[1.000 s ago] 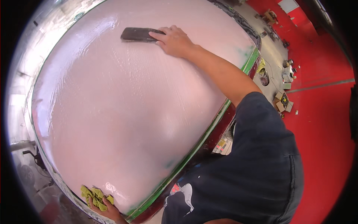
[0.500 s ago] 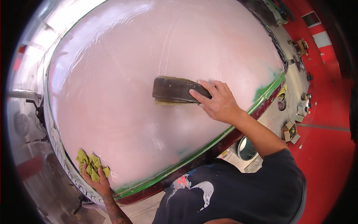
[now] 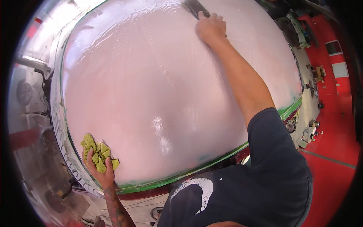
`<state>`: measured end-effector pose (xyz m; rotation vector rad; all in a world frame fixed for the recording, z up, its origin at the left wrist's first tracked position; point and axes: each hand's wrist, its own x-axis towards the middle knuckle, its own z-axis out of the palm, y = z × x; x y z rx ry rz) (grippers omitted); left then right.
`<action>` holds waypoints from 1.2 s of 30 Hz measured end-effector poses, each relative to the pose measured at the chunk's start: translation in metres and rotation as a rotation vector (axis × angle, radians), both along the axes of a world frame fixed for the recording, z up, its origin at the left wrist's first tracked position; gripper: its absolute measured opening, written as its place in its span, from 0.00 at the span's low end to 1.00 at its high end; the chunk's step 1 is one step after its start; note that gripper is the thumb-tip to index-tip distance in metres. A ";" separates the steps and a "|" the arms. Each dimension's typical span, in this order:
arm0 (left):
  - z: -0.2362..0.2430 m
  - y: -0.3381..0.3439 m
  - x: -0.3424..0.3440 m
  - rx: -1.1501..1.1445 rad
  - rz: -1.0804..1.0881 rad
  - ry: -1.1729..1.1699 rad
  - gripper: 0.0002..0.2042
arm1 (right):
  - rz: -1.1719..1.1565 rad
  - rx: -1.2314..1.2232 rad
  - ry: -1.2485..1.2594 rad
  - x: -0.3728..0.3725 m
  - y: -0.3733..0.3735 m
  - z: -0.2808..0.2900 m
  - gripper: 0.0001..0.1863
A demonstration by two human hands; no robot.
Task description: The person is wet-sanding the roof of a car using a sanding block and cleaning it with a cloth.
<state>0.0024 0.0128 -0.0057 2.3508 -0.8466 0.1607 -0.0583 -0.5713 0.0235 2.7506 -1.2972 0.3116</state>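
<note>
A wide, wet car body panel (image 3: 159, 98) with a pale pink coat spreads out in front of me. Far out on it, near the top of the view, my right hand (image 3: 211, 29) grips a dark, long sanding block (image 3: 196, 7), the arm stretched full length. The block's far end is blurred, and part of it is hidden under my fingers. At the panel's near left corner, my left hand (image 3: 101, 172) holds a crumpled yellow-green cloth (image 3: 99, 151) against the surface, fingers and thumb around its near side.
Green edging (image 3: 181, 176) runs along the panel's near side above a dark red strip. Masking (image 3: 62, 125) lines the left edge. A wheel (image 3: 24, 92) stands far left. On the right are a red floor (image 3: 332, 181), a box (image 3: 319, 72) and scattered small items.
My right hand has carried the sanding block from mid-panel to the far side, turning it from crosswise to slanted. My left hand stays on the cloth. The whole view has shifted slightly.
</note>
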 end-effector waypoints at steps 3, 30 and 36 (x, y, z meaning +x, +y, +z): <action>-0.008 0.007 0.001 -0.020 0.026 0.072 0.31 | 0.352 0.051 -0.050 0.074 0.118 -0.012 0.25; -0.007 0.003 0.002 0.025 -0.011 -0.015 0.28 | 0.611 0.036 -0.026 0.073 0.157 -0.012 0.24; -0.007 0.005 -0.002 -0.085 0.057 0.115 0.30 | -0.050 -0.062 0.101 -0.090 -0.043 -0.002 0.26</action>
